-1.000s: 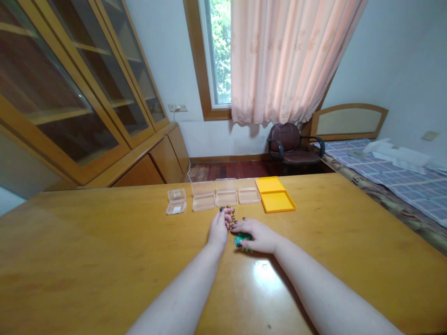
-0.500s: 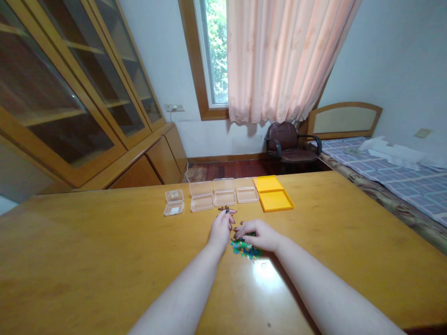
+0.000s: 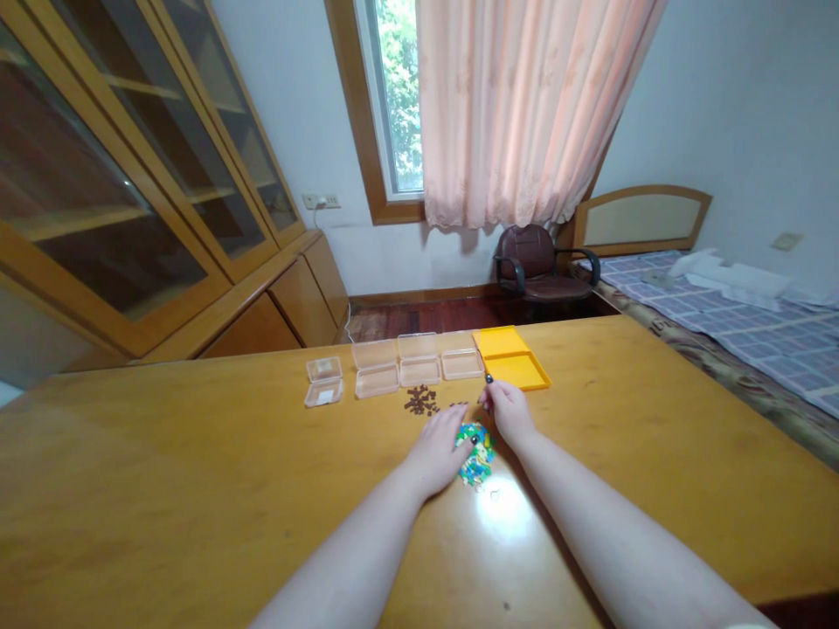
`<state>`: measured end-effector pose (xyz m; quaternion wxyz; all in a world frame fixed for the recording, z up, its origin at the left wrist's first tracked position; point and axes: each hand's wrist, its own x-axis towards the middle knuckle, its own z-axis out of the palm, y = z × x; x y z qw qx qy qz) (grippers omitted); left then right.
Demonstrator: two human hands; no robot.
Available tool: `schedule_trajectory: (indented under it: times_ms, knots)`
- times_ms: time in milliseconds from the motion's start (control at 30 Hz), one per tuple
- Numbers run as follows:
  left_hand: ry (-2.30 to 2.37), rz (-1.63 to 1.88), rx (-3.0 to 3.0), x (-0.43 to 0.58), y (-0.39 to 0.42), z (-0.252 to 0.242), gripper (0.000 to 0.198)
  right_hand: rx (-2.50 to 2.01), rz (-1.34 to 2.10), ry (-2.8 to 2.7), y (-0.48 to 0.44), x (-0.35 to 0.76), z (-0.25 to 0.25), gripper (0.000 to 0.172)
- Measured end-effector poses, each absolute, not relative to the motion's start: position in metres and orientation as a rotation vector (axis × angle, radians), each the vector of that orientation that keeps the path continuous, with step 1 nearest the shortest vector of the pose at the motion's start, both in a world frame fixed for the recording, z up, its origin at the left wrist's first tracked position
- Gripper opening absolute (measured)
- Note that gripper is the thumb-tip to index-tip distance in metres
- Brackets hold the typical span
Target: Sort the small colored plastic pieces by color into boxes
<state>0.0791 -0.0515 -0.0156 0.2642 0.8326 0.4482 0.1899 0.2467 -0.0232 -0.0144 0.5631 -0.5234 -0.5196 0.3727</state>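
My left hand (image 3: 440, 450) lies on the table with thumb and fingers apart, its thumb touching the left side of a pile of small green, blue and yellow pieces (image 3: 477, 463). Just beyond its fingertips are a few small brown pieces. Closer to the boxes, a loose cluster of brown pieces (image 3: 420, 400) rests on the wood. My right hand (image 3: 508, 409) is closed in a pinch near the front left corner of the open yellow box (image 3: 537, 371); what its fingertips hold is too small to make out.
Several open clear plastic boxes, one of them a small box (image 3: 323, 393) at the left, stand in a row along the far side of the wooden table (image 3: 197, 472). Beyond the table are a chair (image 3: 547, 284), a bed and a glass-door cabinet.
My left hand has moved from the brown cluster toward me, beside the colourful pile, and its fingers have spread. My right hand has left the pile, moving right and away, and is now pinched.
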Motion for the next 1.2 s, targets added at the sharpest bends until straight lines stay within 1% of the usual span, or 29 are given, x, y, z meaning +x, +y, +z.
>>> schedule_trajectory:
  times_ms: [100, 200, 300, 400, 567, 667, 800, 967, 1200]
  knots:
    - [1.142, 0.361, 2.397, 0.086, -0.058, -0.014, 0.062, -1.232, 0.795, -1.165, -0.025, 0.249, -0.015, 0.038]
    - [1.163, 0.333, 2.472, 0.096, -0.062, -0.016, 0.065, -1.241, 0.646, -1.128, -0.028, 0.253, -0.016, 0.041]
    - [1.176, 0.356, 2.519, 0.106, -0.069, -0.018, 0.062, -1.255, 0.514, -1.115, -0.028, 0.265, -0.010, 0.044]
    - [1.172, 0.375, 2.541, 0.118, -0.076, -0.022, 0.057, -1.277, 0.463, -1.166, -0.023, 0.284, 0.003, 0.043]
    - [1.318, 0.395, 2.495, 0.147, -0.080, -0.030, 0.058, -1.436, 0.620, -1.474, -0.022, 0.328, 0.013, 0.042]
    - [1.390, 0.417, 2.469, 0.173, -0.079, -0.032, 0.060, -1.611, 0.584, -1.798, -0.031, 0.353, 0.005, 0.042]
    - [1.427, 0.430, 2.408, 0.199, -0.077, -0.031, 0.059, -1.693, 0.531, -1.830, -0.038, 0.369, -0.005, 0.044]
    - [1.278, 0.613, 2.184, 0.191, -0.065, -0.027, 0.051, -1.646, 0.560, -1.850, -0.033, 0.366, -0.008, 0.038]
    - [1.042, 0.943, 1.560, 0.158, -0.026, -0.025, 0.034, -1.565, 0.731, -1.916, -0.035, 0.365, -0.011, 0.031]
